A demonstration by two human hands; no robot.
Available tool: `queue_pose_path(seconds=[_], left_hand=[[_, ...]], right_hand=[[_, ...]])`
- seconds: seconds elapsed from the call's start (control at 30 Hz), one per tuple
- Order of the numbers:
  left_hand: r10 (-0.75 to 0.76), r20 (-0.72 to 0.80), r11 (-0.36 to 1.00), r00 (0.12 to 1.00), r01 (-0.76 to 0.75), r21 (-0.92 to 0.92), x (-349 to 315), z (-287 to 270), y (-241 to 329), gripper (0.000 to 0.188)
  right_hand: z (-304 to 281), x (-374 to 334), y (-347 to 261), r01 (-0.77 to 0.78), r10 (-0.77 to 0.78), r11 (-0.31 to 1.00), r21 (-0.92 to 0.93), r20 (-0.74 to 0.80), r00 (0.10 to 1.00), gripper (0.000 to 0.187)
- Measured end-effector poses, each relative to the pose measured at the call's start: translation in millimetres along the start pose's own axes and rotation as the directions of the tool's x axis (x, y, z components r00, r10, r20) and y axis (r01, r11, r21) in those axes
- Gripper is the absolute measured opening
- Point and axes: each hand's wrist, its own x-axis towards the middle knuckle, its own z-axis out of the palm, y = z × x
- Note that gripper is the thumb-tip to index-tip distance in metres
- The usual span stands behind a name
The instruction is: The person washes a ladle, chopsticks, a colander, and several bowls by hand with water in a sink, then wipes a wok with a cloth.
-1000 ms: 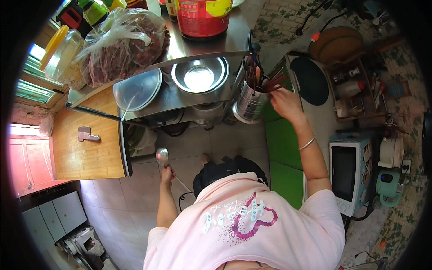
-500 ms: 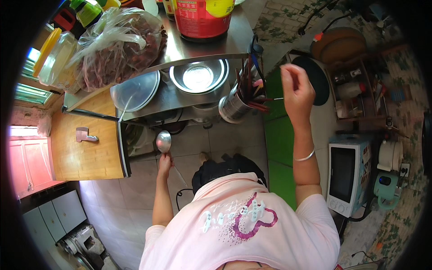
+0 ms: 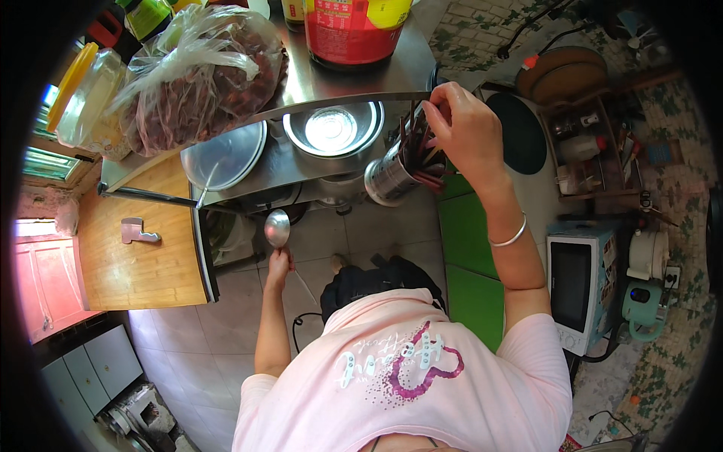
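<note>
My left hand (image 3: pixel 279 265) is closed round the handle of a metal spoon (image 3: pixel 277 228), with the bowl pointing away from me. A thin pale length sticks out below that fist. Over to the right, my right hand (image 3: pixel 468 128) is raised beside a perforated metal utensil holder (image 3: pixel 384 182) full of dark reddish chopsticks (image 3: pixel 414 151). Its thumb and fingertips are pinched together just above and right of the chopsticks. Whatever lies between those fingertips is too small or hidden to tell.
A metal shelf carries a bag of dark dried goods (image 3: pixel 203 90), a red tub (image 3: pixel 354 38) and a yellow-lidded jar (image 3: pixel 86 98). Beneath it are a metal bowl (image 3: pixel 294 132) and a round translucent lid (image 3: pixel 230 154). A cleaver (image 3: pixel 139 230) lies on the wooden board (image 3: pixel 158 271) at left.
My right hand has moved left and forward, coming close to the chopstick holder. My left hand, with the spoon, has barely shifted.
</note>
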Motion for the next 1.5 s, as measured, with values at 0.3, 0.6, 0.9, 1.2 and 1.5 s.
queue_pose_path(seconds=[0.3,0.6,0.9,1.2,1.5], left_hand=[[-0.035,-0.019,0.999,0.999,0.036,0.021,-11,-9,-8,0.022],[0.418,0.506,0.710,0.754,-0.619,0.336,-87,57,112,0.019],[0.573,0.818,0.168,0.054,-0.984,-0.053,-162,274,167,0.024],[0.522,0.766,-0.291,-0.376,-0.922,-0.255,-184,447,179,0.015],[0.653,0.757,-0.089,-0.027,-0.995,0.042,-148,466,202,0.058]], right_hand=[[-18,-27,16,-0.204,0.153,0.935,0.291,0.191,0.970,0.010],[-56,-104,39,-0.662,0.436,0.517,0.542,0.499,0.749,0.017],[-42,-260,52,-0.843,0.515,-0.026,0.538,0.730,0.450,0.040],[-83,-242,190,-0.144,0.620,-0.532,0.835,0.499,0.605,0.028],[-139,-171,276,-0.143,0.762,-0.062,0.988,0.139,0.633,0.019]])
